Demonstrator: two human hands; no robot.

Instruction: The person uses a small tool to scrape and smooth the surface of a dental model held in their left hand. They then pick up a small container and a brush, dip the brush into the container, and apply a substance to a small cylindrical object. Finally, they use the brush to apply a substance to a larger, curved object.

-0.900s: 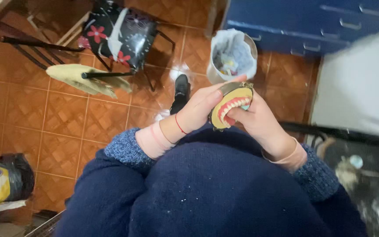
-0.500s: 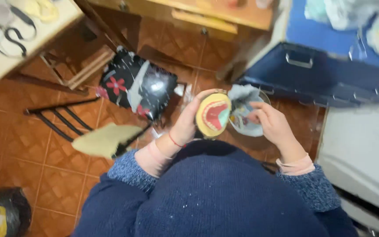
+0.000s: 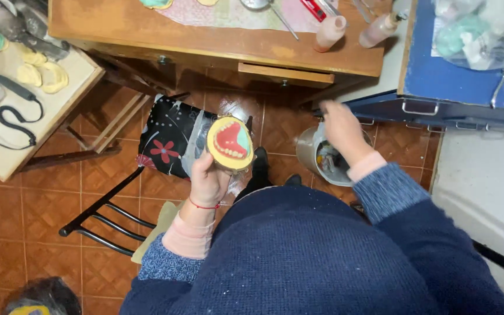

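The left hand (image 3: 208, 182) is wrapping its grip around a round yellowish dental cast (image 3: 230, 144), fingers underneath and thumb at the side, so the red gum wax and the teal patch are facing up toward the head camera where they can be looked over. The cast is sitting near the middle of the view, above the tiled floor (image 3: 24, 210) and just in front of the flowered black cushion (image 3: 167, 137) at 10 o'clock from the hand.

The right hand (image 3: 340, 129) is hovering at 3 o'clock from the cast, over the mouth of a grey bin (image 3: 308, 153) lined with a bag; it is blurred, so I cannot tell whether its grip is wide or narrow, or whether it is holding anything.

At 12 o'clock, on the wooden surface (image 3: 147, 32), two pinkish squeeze bottles (image 3: 329, 33) are standing near the edge. At 1 o'clock a clear plastic bag (image 3: 479, 32) with greenish contents is lying on a blue case (image 3: 433, 81). At 10 o'clock, pale yellow casts (image 3: 45, 74) are resting on a side surface (image 3: 59, 105).
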